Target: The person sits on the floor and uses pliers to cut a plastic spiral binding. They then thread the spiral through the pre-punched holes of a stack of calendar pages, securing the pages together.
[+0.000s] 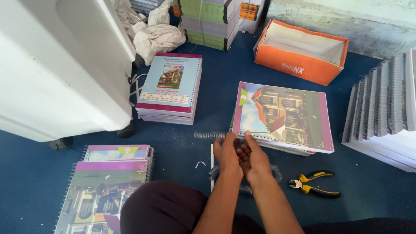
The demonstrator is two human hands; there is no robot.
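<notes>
My left hand and my right hand are pressed close together over the blue floor, right at the punched near edge of a stack of unbound notebooks with a house picture on the cover. A metal spiral coil runs from the left toward my fingers, which appear to pinch its end against the punched edge. More coil loops show beneath my wrists.
Yellow-and-black pliers lie right of my arms. Another notebook stack sits ahead left, bound notebooks near left, a row of bound ones at right. An orange box stands behind; a white machine fills the left.
</notes>
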